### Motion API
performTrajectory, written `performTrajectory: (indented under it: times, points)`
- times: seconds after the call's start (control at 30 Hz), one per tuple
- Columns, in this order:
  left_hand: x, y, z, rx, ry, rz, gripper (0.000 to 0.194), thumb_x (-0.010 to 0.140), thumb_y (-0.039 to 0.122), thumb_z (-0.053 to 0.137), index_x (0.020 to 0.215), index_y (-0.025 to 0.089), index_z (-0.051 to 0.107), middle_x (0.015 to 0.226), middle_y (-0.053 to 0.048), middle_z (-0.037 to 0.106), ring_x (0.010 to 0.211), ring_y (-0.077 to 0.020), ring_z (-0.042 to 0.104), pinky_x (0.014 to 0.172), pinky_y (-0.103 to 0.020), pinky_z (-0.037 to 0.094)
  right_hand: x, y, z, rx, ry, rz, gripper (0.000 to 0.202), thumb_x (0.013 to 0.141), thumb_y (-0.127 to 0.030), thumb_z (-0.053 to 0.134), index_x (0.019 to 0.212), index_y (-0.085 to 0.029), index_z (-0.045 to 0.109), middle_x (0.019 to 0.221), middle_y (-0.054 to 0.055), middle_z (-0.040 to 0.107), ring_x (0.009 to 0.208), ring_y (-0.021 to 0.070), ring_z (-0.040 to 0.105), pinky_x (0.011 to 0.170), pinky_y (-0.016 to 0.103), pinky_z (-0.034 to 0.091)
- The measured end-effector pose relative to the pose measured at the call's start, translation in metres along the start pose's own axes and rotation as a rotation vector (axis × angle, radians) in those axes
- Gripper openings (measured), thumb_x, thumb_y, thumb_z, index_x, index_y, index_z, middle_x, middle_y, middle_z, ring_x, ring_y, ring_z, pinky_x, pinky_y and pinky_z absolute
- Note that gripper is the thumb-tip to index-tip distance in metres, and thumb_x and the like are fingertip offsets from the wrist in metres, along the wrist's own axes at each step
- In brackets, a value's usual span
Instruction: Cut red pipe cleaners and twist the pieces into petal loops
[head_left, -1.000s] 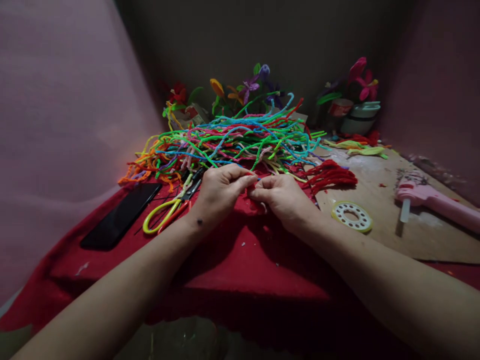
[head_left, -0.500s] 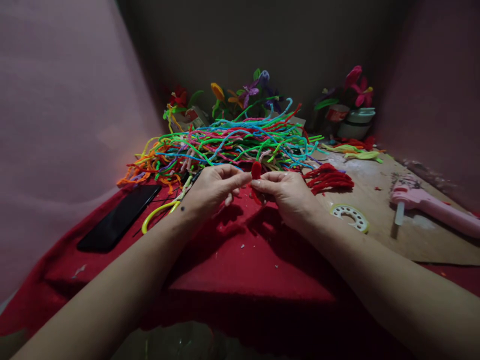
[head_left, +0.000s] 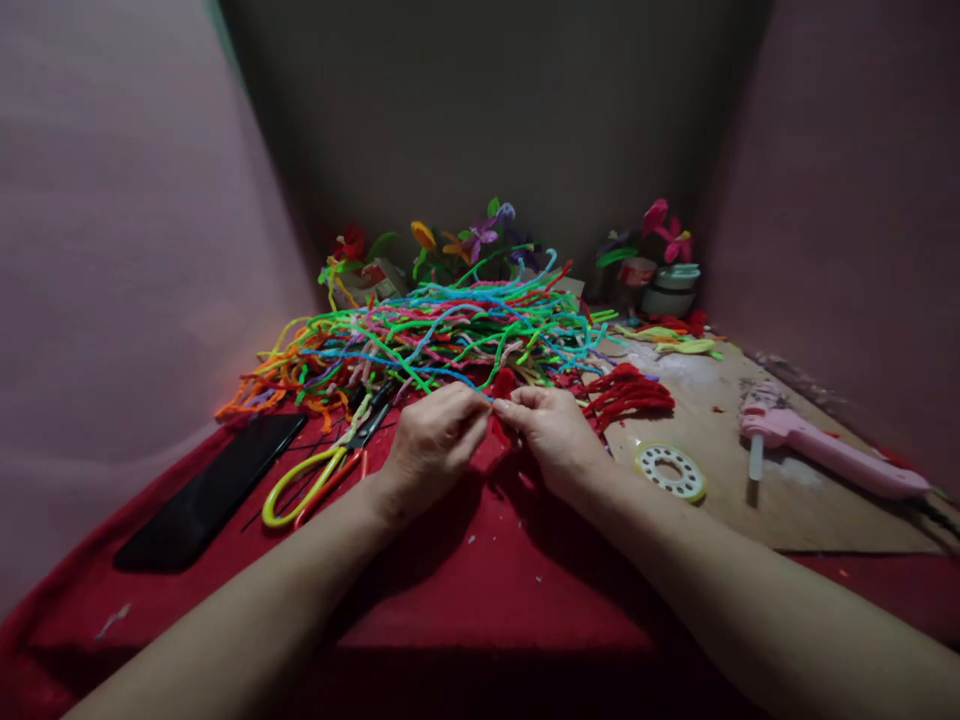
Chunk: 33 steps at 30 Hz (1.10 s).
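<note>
My left hand (head_left: 442,435) and my right hand (head_left: 551,430) meet fingertip to fingertip above the red cloth (head_left: 487,600), just in front of the pile of coloured fuzzy stems (head_left: 450,335). A red fuzzy piece (head_left: 504,383) shows at the right fingertips, and the right thumb and index finger pinch it. The left fingers are curled closed against the right ones; what lies between them is too small to make out. A bundle of red fuzzy stems (head_left: 630,393) lies beyond my right hand.
To the left are a black phone (head_left: 214,490) and yellow-handled scissors (head_left: 300,485). On the right, a board (head_left: 720,410) bears a white ring-shaped spool (head_left: 670,472) and a pink glue gun (head_left: 832,450). Fuzzy flowers (head_left: 480,238) and a pale pot (head_left: 671,290) stand behind.
The camera view has shifted, so the table things appear lower. My left fingers have curled in and now meet the right fingertips; the red piece is less visible.
</note>
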<state>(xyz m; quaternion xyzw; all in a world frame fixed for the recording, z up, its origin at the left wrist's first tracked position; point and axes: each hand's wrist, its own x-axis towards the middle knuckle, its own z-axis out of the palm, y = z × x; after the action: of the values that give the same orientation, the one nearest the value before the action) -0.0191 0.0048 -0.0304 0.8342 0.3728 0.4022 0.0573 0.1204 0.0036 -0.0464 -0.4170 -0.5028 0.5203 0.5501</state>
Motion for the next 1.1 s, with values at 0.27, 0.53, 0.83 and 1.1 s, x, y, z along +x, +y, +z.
performTrajectory:
  times: [0.27,0.53,0.83,1.1]
  points:
    - [0.007,0.009,-0.001,-0.866,-0.183,-0.728,0.025,0.07,0.034,0.064,0.082,0.016,0.052,0.052,0.007,0.047,0.037,-0.0027,0.035,0.037,-0.016,0.026,-0.001,-0.002,0.0,0.221,0.064,0.085,0.02,0.056,-0.028,0.069,0.061,-0.014,0.056,0.05,-0.005,0.046,0.042,0.0055,0.033,0.044,0.024,0.023]
    - [0.008,0.002,-0.004,-1.018,-0.206,-0.822,0.02,0.063,0.019,0.068,0.075,0.015,0.052,0.057,0.004,0.055,0.038,-0.0026,0.039,0.034,-0.016,0.029,0.0,-0.004,-0.003,0.279,-0.028,0.189,0.019,0.062,-0.033,0.063,0.063,-0.015,0.057,0.053,-0.003,0.05,0.044,0.0076,0.038,0.044,0.024,0.028]
    - [0.006,0.014,-0.004,-0.777,-0.252,-0.827,0.018,0.072,0.022,0.059,0.059,0.014,0.049,0.043,0.004,0.05,0.03,-0.0015,0.033,0.032,-0.015,0.02,-0.003,-0.005,-0.002,0.055,0.016,0.012,0.011,0.061,-0.021,0.062,0.054,-0.015,0.056,0.047,-0.006,0.047,0.043,0.0057,0.036,0.047,0.024,0.027]
    - [-0.001,0.011,-0.002,-0.81,-0.303,-0.761,0.019,0.077,0.031,0.053,0.066,0.016,0.052,0.045,0.004,0.052,0.028,-0.0038,0.034,0.029,-0.017,0.022,0.0,0.0,-0.001,0.248,0.052,0.083,0.014,0.056,-0.021,0.068,0.054,-0.014,0.056,0.045,-0.005,0.047,0.043,0.0063,0.037,0.045,0.024,0.024]
